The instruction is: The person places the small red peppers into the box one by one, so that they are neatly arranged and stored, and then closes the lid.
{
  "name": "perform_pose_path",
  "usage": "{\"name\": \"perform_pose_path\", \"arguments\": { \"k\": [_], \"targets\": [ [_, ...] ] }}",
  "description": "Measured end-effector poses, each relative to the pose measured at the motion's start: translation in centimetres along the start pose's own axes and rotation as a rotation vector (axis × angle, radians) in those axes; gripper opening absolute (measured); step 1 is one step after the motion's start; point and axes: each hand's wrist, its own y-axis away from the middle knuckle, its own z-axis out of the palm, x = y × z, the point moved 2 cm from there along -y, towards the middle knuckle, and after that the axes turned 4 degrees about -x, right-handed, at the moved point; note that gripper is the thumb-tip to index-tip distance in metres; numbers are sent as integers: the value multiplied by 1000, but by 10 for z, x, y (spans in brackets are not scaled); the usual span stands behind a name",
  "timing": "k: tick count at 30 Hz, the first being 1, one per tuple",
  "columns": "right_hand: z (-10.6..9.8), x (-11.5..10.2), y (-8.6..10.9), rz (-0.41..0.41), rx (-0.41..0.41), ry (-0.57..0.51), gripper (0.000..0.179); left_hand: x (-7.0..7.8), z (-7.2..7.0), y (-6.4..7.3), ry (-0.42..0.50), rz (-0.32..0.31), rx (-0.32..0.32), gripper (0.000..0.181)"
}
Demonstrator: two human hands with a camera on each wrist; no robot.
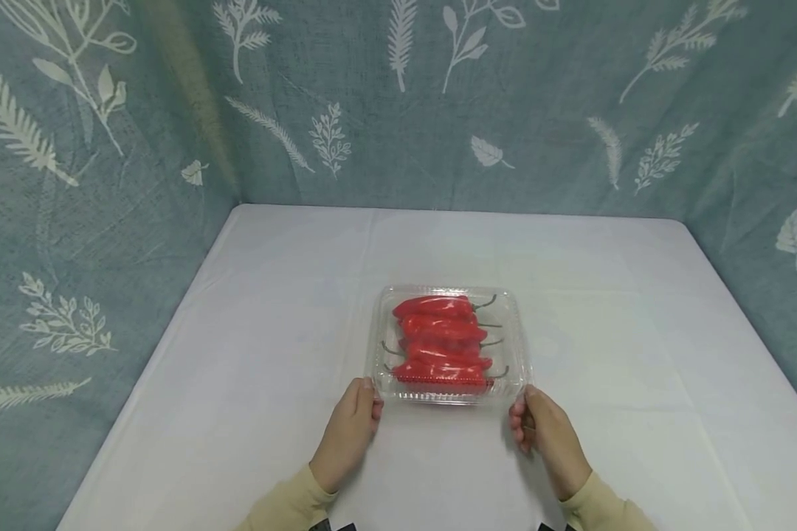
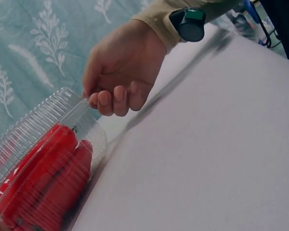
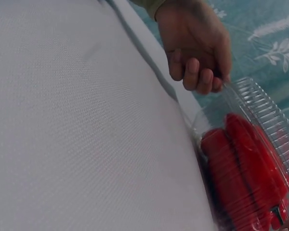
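A clear plastic clamshell box with its lid down sits near the middle of the white table. Several red peppers with green stems lie side by side inside it. At the near left corner, my left hand pinches the box's rim between thumb and curled fingers. My right hand pinches the rim at the near right corner. Both wrist views show the fingertips on the rim's edge, with the red peppers behind the ribbed plastic wall.
The white cloth-covered table stretches out around the box on all sides. A blue-green curtain with white leaf prints hangs behind the table and along its left and right sides.
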Motion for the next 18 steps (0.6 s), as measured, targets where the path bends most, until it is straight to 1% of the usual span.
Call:
{"name": "perform_pose_path", "arguments": {
  "k": [8, 11, 14, 16, 17, 18],
  "targets": [
    [1, 2, 1, -6, -1, -7, 37, 1, 1, 0, 2, -25, 6, 34],
    [1, 3, 1, 1, -5, -3, 36, 2, 1, 0, -17, -27, 10, 35],
    [-2, 4, 0, 12, -4, 2, 37, 0, -2, 2, -61, -30, 11, 37],
    [-8, 3, 0, 11, 3, 58, 40, -1, -7, 3, -98, -26, 18, 39],
    [-12, 1, 0, 6, 14, 117, 43, -1, -11, 3, -127, -21, 29, 40],
    [-17, -2, 0, -22, 32, 198, 44, 0, -16, 2, -164, -10, 44, 40]
  ]
}}
